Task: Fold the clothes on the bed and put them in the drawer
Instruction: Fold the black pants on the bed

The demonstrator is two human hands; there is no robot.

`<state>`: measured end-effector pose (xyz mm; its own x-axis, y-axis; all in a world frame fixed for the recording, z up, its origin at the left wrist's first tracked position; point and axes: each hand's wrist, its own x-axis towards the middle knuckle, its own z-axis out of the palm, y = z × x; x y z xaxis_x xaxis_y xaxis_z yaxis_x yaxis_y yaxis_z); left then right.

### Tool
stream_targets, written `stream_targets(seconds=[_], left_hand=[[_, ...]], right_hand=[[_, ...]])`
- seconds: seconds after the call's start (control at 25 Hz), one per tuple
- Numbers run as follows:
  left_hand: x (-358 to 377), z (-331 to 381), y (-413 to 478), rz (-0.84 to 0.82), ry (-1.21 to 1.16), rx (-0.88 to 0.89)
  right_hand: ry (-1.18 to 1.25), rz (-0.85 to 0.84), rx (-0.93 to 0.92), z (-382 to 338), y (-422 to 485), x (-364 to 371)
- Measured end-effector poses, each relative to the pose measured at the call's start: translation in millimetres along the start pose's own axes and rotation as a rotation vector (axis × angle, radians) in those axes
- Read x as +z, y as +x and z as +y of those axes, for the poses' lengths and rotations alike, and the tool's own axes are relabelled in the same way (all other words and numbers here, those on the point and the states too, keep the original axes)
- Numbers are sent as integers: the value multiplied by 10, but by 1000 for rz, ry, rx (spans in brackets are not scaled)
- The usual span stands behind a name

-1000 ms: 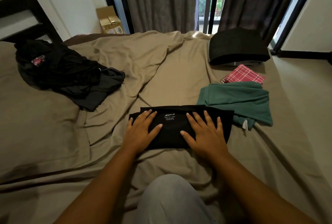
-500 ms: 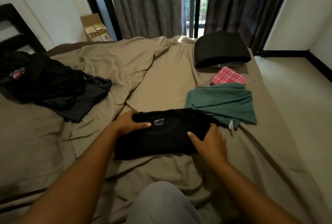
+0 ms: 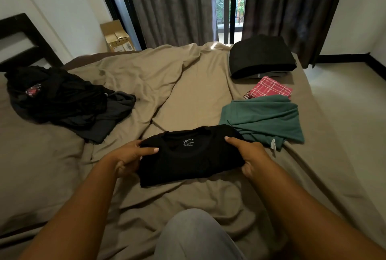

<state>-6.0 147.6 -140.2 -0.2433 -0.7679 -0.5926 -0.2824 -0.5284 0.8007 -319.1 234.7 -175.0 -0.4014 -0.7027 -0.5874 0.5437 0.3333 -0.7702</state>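
- Head camera: a person's left hand (image 3: 127, 155) and right hand (image 3: 250, 153) grip opposite ends of a folded black T-shirt (image 3: 188, 161), thumbs on top and fingers curled beneath.
- The T-shirt sits low over the brown bed sheet (image 3: 188, 97), collar label up.
- Just right of the T-shirt lies a folded green garment (image 3: 265, 119); farther back, a red checked cloth (image 3: 269, 88) and a dark folded stack (image 3: 261, 57).
- Well left of the T-shirt, a heap of unfolded dark clothes (image 3: 62, 101).

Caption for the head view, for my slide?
Left hand and right hand grip the folded black T-shirt at its sides, beside a green garment on the bed.
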Motion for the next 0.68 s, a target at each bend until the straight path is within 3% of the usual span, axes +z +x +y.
stream_targets(seconds=[0.2,0.44,0.68], left_hand=[[129,-171,-56,92,-136,75],[426,306,-102,61,-219,274],[1469,1082,397,-24,-181,366]], right_hand=[[-103,-214,193,-91,-145,56],[-72,-217,-86,-421,-191,-317],[-136,118,-199,-1285,254,-1004]])
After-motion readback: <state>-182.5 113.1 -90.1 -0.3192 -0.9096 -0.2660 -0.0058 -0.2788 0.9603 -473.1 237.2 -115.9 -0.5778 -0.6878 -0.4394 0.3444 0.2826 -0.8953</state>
